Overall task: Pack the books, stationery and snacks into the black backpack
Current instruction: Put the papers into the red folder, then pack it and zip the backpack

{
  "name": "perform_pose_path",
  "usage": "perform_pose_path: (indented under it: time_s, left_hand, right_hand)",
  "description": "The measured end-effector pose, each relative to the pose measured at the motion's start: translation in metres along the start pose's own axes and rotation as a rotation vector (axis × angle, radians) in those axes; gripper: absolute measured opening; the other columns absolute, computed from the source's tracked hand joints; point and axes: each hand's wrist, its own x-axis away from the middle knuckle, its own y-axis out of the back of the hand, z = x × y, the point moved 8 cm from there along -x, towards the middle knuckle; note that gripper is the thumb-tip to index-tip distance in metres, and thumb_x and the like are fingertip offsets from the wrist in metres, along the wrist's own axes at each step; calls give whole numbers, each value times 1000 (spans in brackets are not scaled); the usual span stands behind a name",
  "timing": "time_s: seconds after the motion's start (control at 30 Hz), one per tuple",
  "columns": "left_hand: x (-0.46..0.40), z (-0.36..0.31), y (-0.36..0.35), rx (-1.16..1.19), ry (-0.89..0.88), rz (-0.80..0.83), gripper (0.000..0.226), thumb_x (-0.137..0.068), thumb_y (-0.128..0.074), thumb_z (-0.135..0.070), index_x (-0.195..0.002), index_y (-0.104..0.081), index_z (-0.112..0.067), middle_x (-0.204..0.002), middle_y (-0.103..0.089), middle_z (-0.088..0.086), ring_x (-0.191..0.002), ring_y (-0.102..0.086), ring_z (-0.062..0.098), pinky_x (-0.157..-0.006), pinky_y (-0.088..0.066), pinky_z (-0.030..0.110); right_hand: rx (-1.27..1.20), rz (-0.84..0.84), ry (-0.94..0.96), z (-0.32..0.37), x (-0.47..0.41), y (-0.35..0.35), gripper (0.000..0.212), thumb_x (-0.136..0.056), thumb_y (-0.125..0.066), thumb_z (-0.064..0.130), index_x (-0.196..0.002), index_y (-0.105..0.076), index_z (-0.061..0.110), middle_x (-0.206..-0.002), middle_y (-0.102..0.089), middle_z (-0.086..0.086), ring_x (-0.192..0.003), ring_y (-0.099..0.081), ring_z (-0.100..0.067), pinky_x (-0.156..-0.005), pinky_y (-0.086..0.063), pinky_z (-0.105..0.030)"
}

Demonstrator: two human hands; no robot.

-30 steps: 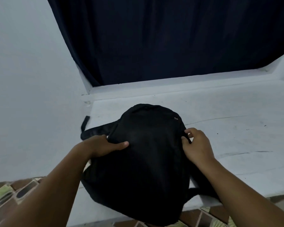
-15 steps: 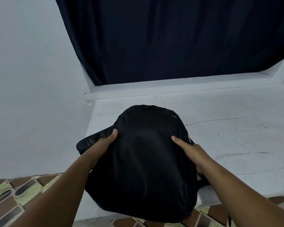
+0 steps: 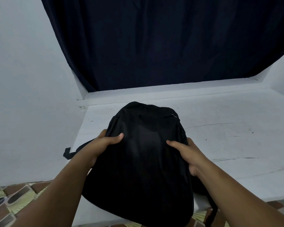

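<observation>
A black backpack (image 3: pixel 143 161) fills the centre and lower middle of the frame. It lies on a pale painted ledge (image 3: pixel 228 145), with its near end hanging over the ledge's front edge toward the viewer.

The person's left hand (image 3: pixel 105 143), left of centre, grips the bag's left side: the thumb lies on top of the fabric and the fingers are curled around the edge, out of sight. The right hand (image 3: pixel 185 153), right of centre, holds the opposite side the same way, thumb on top and fingers wrapped under the edge.

A strap end (image 3: pixel 67 153) sticks out at middle left. Another strap (image 3: pixel 211 213) trails down at lower right over a patterned tiled floor (image 3: pixel 10 203). A dark curtain (image 3: pixel 154 38) covers the upper half of the frame.

No books, stationery or snacks are in view, and whether the zip is open cannot be told.

The fabric looks soft and floppy, dimpling under the thumbs, so the bag likely sags when lifted. It probably weighs little if empty. Holding both sides, as here, or taking it by a strap should keep it steady.
</observation>
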Motion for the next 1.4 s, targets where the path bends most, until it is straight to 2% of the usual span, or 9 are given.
perform_pose_path:
  time_s: [0.13,0.33,0.5,0.6,0.73,1.03,1.23,1.33,1.4]
  left_hand:
    - [-3,-22,-36,81,-85,-49,53,-81,-81,-32,-128,-57,-30,-121,-70,0,-106,-70,25,-93,-56,45]
    - [-16,-74,-121,169,-247,-118,40,-90,-73,-23,-125,-56,-29,-120,-70,-1,-107,-70,23,-88,-57,40]
    - [-33,-115,-205,188,-368,-117,39,-92,-70,-24,-127,-55,-33,-120,-70,-5,-108,-70,20,-90,-57,40]
    - [-44,-138,-246,181,-429,-137,38,-94,-69,-23,-126,-53,-39,-121,-68,-10,-110,-67,16,-86,-55,32]
    - [-64,-168,-287,174,-495,-165,40,-96,-67,-20,-124,-50,-43,-122,-66,-13,-110,-65,11,-85,-53,28]
    - [-134,-234,-319,118,-644,-230,45,-94,-69,-13,-127,-47,-33,-117,-67,-14,-102,-67,3,-80,-55,19]
    - [-191,-249,-316,102,-674,-258,54,-90,-73,-9,-116,-47,-49,-124,-63,-18,-116,-60,5,-97,-49,29]
    - [-218,-242,-318,71,-636,-265,61,-89,-74,-7,-128,-43,-43,-129,-59,-18,-120,-57,4,-101,-48,31]
    - [-239,-229,-322,24,-564,-237,70,-86,-75,-4,-138,-40,-35,-133,-58,-15,-124,-55,9,-105,-47,36]
  right_hand:
    - [-52,-2,88,35,-11,35,47,-83,-80,25,-121,-53,21,-107,-70,-7,-89,-72,-26,-59,-60,-34]
    - [-56,8,231,101,-37,115,38,-86,-77,22,-119,-58,26,-109,-71,-2,-95,-71,-25,-82,-61,-43]
    - [-54,20,340,163,-56,191,34,-89,-74,20,-119,-60,26,-107,-72,0,-95,-72,-22,-85,-60,-42]
    - [-47,33,396,198,-69,229,33,-88,-74,18,-117,-61,26,-107,-74,1,-96,-73,-21,-87,-59,-41]
    - [-65,68,468,238,-93,263,31,-90,-72,12,-115,-61,27,-104,-75,4,-93,-74,-15,-79,-59,-32]
    - [-8,45,649,315,-158,295,35,-91,-70,8,-115,-57,29,-106,-72,7,-95,-70,-6,-74,-55,-17]
    - [68,30,721,343,-205,292,40,-91,-67,1,-116,-52,27,-105,-70,9,-94,-69,-1,-76,-54,-16]
    - [78,25,736,341,-230,296,41,-90,-67,-2,-117,-50,24,-105,-70,8,-96,-69,-2,-78,-55,-17]
    - [139,14,723,326,-250,302,43,-88,-70,0,-117,-50,26,-106,-70,10,-98,-68,-3,-84,-56,-24]
